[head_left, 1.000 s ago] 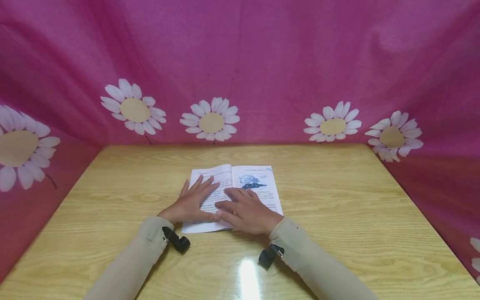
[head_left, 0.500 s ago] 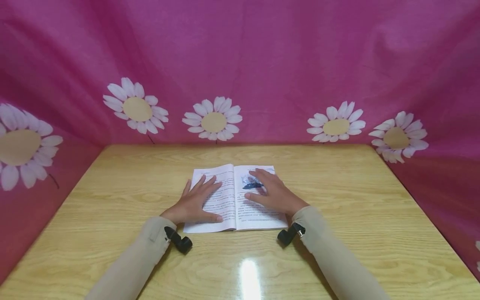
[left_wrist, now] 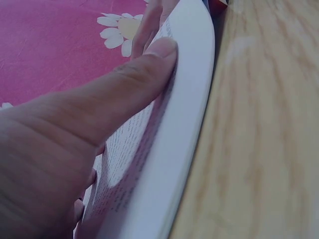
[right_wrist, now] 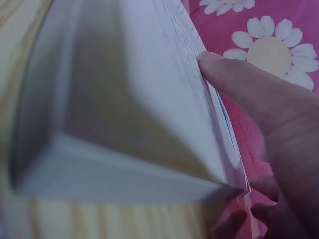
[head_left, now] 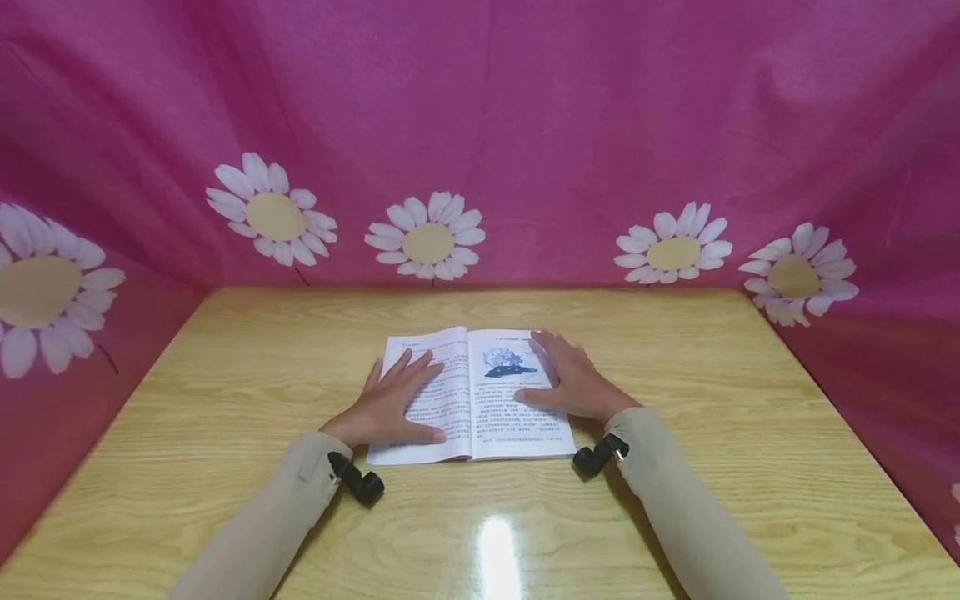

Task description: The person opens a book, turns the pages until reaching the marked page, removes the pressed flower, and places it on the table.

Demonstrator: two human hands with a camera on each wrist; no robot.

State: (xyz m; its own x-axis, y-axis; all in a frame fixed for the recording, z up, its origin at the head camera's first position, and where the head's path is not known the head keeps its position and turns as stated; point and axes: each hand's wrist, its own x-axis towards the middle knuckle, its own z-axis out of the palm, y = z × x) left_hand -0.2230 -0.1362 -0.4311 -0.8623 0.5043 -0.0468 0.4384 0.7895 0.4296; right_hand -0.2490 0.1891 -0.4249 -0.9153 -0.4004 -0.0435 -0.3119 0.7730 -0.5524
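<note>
An open book (head_left: 506,425) with printed text lies on the wooden table, a blue picture (head_left: 506,364) at the top of its right page. My left hand (head_left: 386,410) rests spread on the left page. Its thumb (left_wrist: 132,82) lies straight along the page near the lower edge in the left wrist view. At the outer side of the right page is my right hand (head_left: 577,385), fingers extended forward. Its thumb (right_wrist: 249,87) touches the page in the right wrist view. The other right fingers show partly beyond the page edge.
The wooden table (head_left: 225,400) surrounds the book on all sides. A pink cloth (head_left: 547,142) printed with white daisies hangs behind and at both sides. Small black cameras (head_left: 360,482) are strapped to both beige sleeves (head_left: 690,500).
My right hand has moved right, from over the left page and middle across the right page to its outer edge, uncovering the text and picture. The left hand stays in place.
</note>
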